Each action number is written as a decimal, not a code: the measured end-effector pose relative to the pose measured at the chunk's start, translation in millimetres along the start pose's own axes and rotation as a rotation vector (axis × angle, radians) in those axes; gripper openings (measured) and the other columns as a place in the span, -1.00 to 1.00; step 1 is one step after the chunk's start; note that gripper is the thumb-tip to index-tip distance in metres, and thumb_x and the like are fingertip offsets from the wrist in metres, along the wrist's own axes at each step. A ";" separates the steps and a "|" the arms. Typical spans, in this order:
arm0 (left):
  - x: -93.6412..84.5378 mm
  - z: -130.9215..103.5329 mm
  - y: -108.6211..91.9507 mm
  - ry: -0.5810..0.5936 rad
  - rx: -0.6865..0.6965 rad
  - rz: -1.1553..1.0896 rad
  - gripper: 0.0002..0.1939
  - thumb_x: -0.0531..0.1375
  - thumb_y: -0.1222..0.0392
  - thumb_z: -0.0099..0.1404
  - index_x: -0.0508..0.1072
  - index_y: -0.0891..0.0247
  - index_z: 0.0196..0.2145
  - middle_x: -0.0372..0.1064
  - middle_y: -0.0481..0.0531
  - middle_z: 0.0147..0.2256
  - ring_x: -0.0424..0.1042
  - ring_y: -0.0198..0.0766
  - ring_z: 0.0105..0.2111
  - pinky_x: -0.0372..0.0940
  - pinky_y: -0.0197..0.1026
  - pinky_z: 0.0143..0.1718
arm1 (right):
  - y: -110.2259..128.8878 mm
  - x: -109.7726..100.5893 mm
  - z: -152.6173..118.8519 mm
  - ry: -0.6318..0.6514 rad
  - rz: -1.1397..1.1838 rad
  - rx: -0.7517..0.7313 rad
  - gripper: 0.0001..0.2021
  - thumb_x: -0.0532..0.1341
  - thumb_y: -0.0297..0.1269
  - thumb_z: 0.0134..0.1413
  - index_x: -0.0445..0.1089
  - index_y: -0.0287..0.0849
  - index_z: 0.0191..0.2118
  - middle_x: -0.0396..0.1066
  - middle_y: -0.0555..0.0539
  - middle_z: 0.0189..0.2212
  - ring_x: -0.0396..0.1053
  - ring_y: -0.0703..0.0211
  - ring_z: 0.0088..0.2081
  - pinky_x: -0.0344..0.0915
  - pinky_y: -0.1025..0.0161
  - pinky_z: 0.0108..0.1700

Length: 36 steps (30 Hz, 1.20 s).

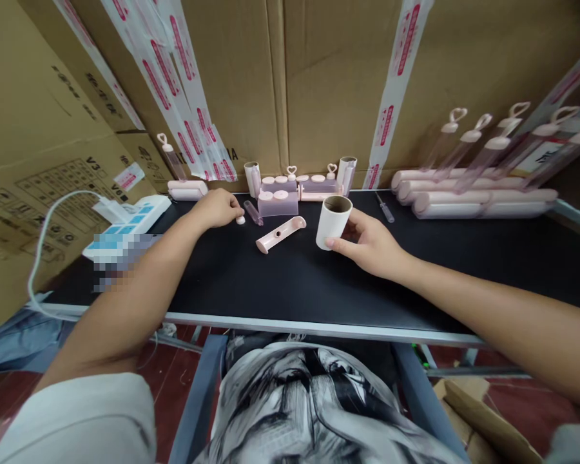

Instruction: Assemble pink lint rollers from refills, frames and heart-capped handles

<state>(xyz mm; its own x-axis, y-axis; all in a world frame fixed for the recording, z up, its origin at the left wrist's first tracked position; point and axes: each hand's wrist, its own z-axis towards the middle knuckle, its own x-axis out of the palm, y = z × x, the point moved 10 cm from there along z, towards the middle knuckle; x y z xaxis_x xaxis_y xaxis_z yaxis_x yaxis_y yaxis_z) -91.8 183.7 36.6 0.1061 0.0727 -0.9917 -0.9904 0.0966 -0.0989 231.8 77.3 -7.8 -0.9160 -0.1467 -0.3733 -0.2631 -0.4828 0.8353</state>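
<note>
My right hand (370, 245) is wrapped round a white cardboard tube (329, 225), held upright and slightly tilted, its brown hollow end facing up. My left hand (221, 209) has its fingers pinched together at a small pale pink cap (240, 220), low over the black tabletop. Beside that cap lies a translucent purple tube (253, 212). Between my hands rests a pink trough-shaped half shell (273, 238) with a hole in its middle. Behind it are clear purple covers (278, 206) with round pink end pieces (281, 194) on top.
Assembled pink rollers with heart-topped handles (493, 200) stand at the right, another roller (187, 190) at the back left. A screwdriver (385, 208) lies right of centre. A power strip (125, 229) with a white cable is at the left. Cardboard (333, 84) walls the back.
</note>
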 end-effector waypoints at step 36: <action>-35.4 -102.5 -165.1 -0.239 0.744 -0.840 -0.66 0.44 -0.11 0.38 0.67 0.24 -0.15 0.69 0.15 -0.03 0.65 -0.08 -0.01 0.47 -0.07 0.10 | 21.4 6.2 -4.1 0.113 -0.265 -0.109 -0.57 0.40 -0.05 0.19 0.47 -0.13 0.09 0.62 -0.12 -0.09 0.53 -0.03 -0.19 0.42 0.03 -0.11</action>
<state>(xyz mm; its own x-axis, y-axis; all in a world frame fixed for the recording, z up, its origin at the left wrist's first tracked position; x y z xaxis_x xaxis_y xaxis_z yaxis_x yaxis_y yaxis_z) 58.9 63.4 79.6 0.8017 -0.1131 -0.5869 -0.3100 0.7608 -0.5702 221.7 62.5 6.1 -0.7787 -0.0952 -0.6201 -0.4490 -0.6057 0.6569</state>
